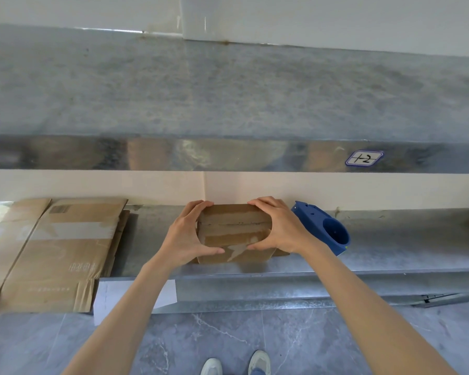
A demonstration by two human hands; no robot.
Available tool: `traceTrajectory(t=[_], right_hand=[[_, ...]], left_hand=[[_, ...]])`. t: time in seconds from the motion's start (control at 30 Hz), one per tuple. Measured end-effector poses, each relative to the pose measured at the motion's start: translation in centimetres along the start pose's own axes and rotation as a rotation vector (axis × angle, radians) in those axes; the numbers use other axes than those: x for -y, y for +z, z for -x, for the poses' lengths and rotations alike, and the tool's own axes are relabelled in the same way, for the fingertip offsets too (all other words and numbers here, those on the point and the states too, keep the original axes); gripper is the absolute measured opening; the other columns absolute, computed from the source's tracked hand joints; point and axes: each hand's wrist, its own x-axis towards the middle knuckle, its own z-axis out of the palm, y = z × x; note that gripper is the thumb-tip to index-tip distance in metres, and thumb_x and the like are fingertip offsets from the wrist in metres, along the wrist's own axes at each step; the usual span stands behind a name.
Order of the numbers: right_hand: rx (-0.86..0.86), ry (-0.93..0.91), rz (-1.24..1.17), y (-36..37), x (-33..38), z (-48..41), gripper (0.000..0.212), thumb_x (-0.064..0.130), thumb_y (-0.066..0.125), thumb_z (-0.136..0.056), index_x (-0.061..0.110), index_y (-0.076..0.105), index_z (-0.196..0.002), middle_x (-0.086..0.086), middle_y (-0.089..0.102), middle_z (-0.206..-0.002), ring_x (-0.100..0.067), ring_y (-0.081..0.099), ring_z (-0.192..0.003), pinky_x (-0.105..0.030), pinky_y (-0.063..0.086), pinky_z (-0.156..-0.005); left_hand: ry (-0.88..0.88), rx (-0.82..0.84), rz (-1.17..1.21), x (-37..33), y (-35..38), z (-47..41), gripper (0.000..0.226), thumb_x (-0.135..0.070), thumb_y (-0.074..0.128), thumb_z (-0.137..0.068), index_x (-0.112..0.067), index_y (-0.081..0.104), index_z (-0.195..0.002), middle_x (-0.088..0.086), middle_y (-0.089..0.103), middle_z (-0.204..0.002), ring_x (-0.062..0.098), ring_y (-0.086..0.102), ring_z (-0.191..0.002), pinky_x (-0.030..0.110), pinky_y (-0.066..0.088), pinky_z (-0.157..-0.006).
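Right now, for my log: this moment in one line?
left hand: grips small taped brown cardboard box | right hand: grips it | place: lower metal shelf | beside: blue plastic part

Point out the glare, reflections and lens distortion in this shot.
Head view: even light, no hard shadows; the upper shelf's metal lip mirrors smeared brown shapes; the wide-angle lens bows the shelf edges; the cardboard box gripped by the left hand and right hand is sharp.

Bare left hand [186,236], right hand [279,228]; grey-white sneakers [259,361] (blue trouser hem [257,372] over right).
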Motion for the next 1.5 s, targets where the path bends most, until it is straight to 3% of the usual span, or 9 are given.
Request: traceTrajectory(t=[0.17,0.3,0.5,0.63,0.87,1.07,1.2,1.3,1.5], right_hand=[[0.029,0.026,-0.014,-0.1,0.3,0.2,0.108,0.064,0.084,-0.058,0.034,0.035,-0.149,0.02,0.034,-0.143,-0.006,0.029,-0.13,-0.038,0.041,-0.106],[0.106,0.067,-0.088,-0.3,0.6,0.9,0.119,0.071,0.075,-0.058,0.041,0.014,-0.156,0.02,0.012,-0.16,-0.005,0.004,-0.148,-0.04,0.016,-0.12],[-0.164,0.025,-0.262,0.5,1.4,1.3,0.047,0.047,0.065,-0.088,0.042,0.057,-0.134,0.024,0.037,-0.151,0.002,0.015,-0.146,-0.041,0.026,-0.118],[-0.075,0.022,-0.19,1.2,0.8,1.6,0.041,0.04,0.062,-0.094,0.044,0.055,-0.135,0.028,0.033,-0.151,0.005,0.009,-0.146,-0.042,0.031,-0.115],[0.013,-0.02,-0.08,0.8,0.0,1.5,0.045,0.046,0.054,-0.097,0.047,0.045,-0.141,0.028,0.021,-0.156,0.004,0.003,-0.147,-0.046,0.014,-0.121],[-0.1,0.03,-0.117,1.3,0.3,1.8,0.051,0.049,0.06,-0.092,0.048,0.045,-0.141,0.023,0.021,-0.158,-0.002,0.007,-0.148,-0.036,0.022,-0.117],[-0.198,0.131,-0.275,1.9,0.6,2.4,0.065,0.049,0.067,-0.088,0.04,0.039,-0.146,0.022,0.025,-0.153,0.011,0.025,-0.135,-0.012,0.03,-0.101],[-0.217,0.141,-0.348,2.3,1.0,2.5,0.054,0.042,0.064,-0.093,0.034,0.046,-0.143,0.025,0.03,-0.146,0.024,0.028,-0.123,-0.002,0.031,-0.09],[-0.221,0.161,-0.394,1.8,1.6,2.7,0.033,0.029,0.06,-0.097,0.033,0.059,-0.13,0.016,0.049,-0.137,0.003,0.043,-0.126,0.002,0.035,-0.084]], left_hand=[[0.001,0.013,0.005,0.1,0.0,-0.1,0.106,-0.046,0.095,-0.05,-0.025,0.043,-0.14,-0.011,0.04,-0.135,0.011,0.049,-0.115,0.044,0.048,-0.1],[-0.007,0.087,0.047,0.0,-0.1,0.2,0.121,-0.059,0.09,-0.049,-0.031,0.03,-0.149,-0.016,0.02,-0.151,0.004,0.033,-0.132,0.038,0.038,-0.113],[-0.028,0.006,0.13,-0.3,0.4,0.7,0.072,-0.068,0.065,-0.075,-0.047,0.044,-0.141,-0.03,0.021,-0.156,-0.006,0.005,-0.147,0.041,0.021,-0.121],[-0.046,0.032,0.082,0.2,0.8,0.9,0.063,-0.065,0.061,-0.08,-0.051,0.044,-0.138,-0.037,0.019,-0.153,-0.01,0.007,-0.145,0.036,0.027,-0.116],[-0.041,0.068,0.02,0.6,0.6,0.8,0.063,-0.066,0.061,-0.082,-0.056,0.038,-0.14,-0.04,0.013,-0.153,-0.01,0.004,-0.146,0.043,0.032,-0.11],[-0.046,0.02,0.169,0.3,0.5,1.0,0.075,-0.061,0.072,-0.073,-0.045,0.045,-0.141,-0.035,0.013,-0.156,-0.01,0.023,-0.14,0.032,0.034,-0.113],[-0.022,-0.035,0.136,0.7,0.2,1.6,0.087,-0.078,0.071,-0.063,-0.052,0.038,-0.14,-0.032,0.015,-0.154,-0.021,0.025,-0.131,0.025,0.038,-0.101],[-0.042,-0.088,0.126,1.4,0.0,1.9,0.088,-0.084,0.067,-0.059,-0.053,0.037,-0.136,-0.028,0.027,-0.146,-0.014,0.038,-0.124,0.027,0.047,-0.097],[-0.082,-0.139,0.197,2.4,-2.1,2.1,0.066,-0.072,0.073,-0.062,-0.067,0.04,-0.119,-0.041,0.043,-0.122,-0.012,0.052,-0.107,0.018,0.048,-0.084]])
